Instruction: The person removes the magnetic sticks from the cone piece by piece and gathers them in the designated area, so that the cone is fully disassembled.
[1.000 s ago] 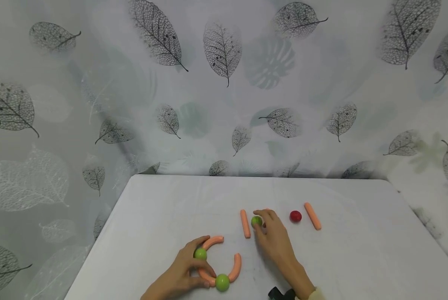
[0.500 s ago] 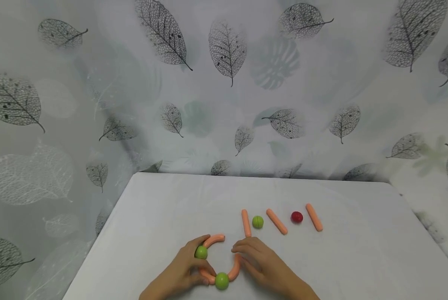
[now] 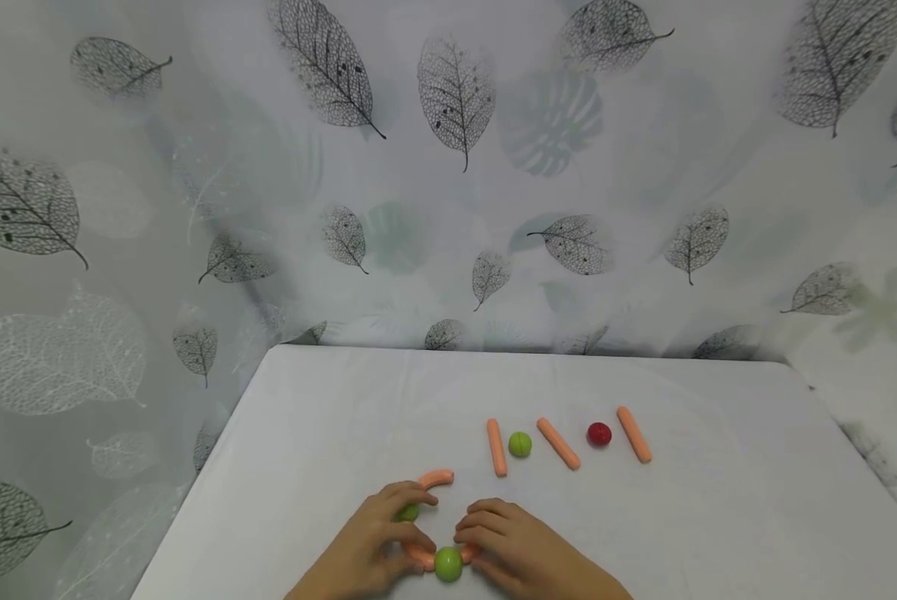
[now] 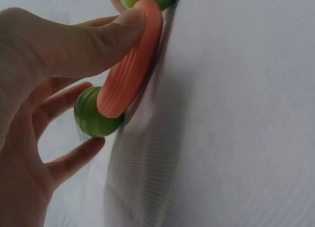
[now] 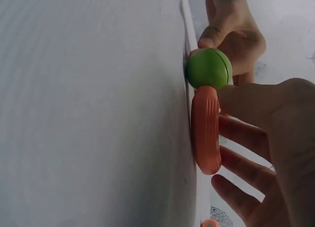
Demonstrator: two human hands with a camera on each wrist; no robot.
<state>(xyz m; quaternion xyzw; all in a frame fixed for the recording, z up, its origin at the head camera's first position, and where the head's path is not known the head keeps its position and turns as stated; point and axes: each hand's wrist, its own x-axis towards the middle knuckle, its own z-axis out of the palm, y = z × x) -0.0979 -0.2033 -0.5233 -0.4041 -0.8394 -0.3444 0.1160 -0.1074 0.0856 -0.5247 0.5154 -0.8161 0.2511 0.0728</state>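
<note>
In the head view my left hand (image 3: 377, 537) grips a curved, ridged orange stick (image 4: 130, 64), its thumb on the side. A green ball (image 4: 96, 113) at that stick's far end lies among the left fingers, and another curved orange stick (image 3: 438, 477) extends beyond it. At the near end sits a second green ball (image 3: 448, 564), between my two hands. My right hand (image 3: 523, 546) holds another curved orange stick (image 5: 205, 131), with the thumb close to where that stick meets the near ball. Its fingers cover most of the stick in the head view.
Farther back on the white table (image 3: 328, 417) lie a straight orange stick (image 3: 497, 447), a grooved green ball (image 3: 519, 444), a second straight stick (image 3: 558, 443), a red ball (image 3: 599, 434) and a third straight stick (image 3: 634, 434). A leaf-patterned curtain (image 3: 448, 192) hangs behind.
My right hand has left the far green ball and come down toward me onto the right curved stick. My left hand stays at its stick, its upper fingers now farther over the left green ball.
</note>
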